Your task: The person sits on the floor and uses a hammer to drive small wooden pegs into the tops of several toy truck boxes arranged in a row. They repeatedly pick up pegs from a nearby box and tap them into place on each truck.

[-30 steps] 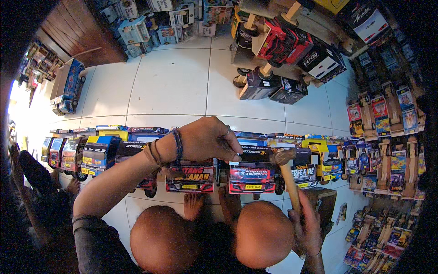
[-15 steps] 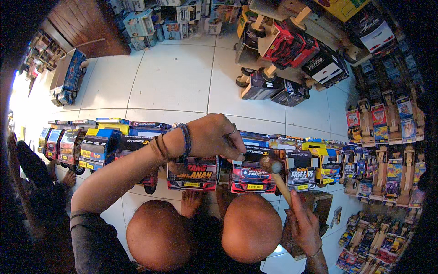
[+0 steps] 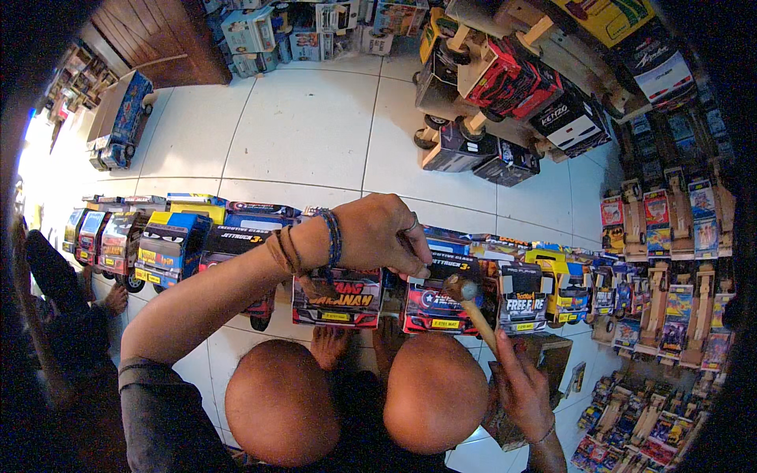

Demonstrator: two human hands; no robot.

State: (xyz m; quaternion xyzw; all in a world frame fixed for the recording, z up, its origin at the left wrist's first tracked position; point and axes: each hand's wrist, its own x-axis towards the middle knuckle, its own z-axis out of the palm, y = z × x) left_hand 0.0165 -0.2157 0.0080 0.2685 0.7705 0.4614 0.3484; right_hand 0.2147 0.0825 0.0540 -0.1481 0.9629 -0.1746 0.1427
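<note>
My left hand point(image 3: 382, 235) reaches over a row of toy trucks. Its fingers pinch at the upper left corner of one toy truck point(image 3: 435, 303) with a red and black front; what lies in the pinch is too small to make out. A hammer point(image 3: 478, 322) with a wooden handle is in my right hand point(image 3: 523, 394), gripped low on the handle. Its round metal head sits at the upper right of that same truck's front, close to the fingertips of my left hand. Left of it stands another toy truck point(image 3: 335, 303) with a dark and red front.
More toy trucks point(image 3: 172, 244) continue the row both ways. My two knees are right below it. A wooden box point(image 3: 544, 355) stands beside my right hand. Upturned trucks point(image 3: 512, 87) are stacked beyond, and several more point(image 3: 676, 311) crowd the right. Another person's leg point(image 3: 67, 276) shows at left.
The hammer head has shifted slightly left and down, nearer the front of the truck. My left hand keeps its pinch at the truck's corner. The whole view has shifted a little.
</note>
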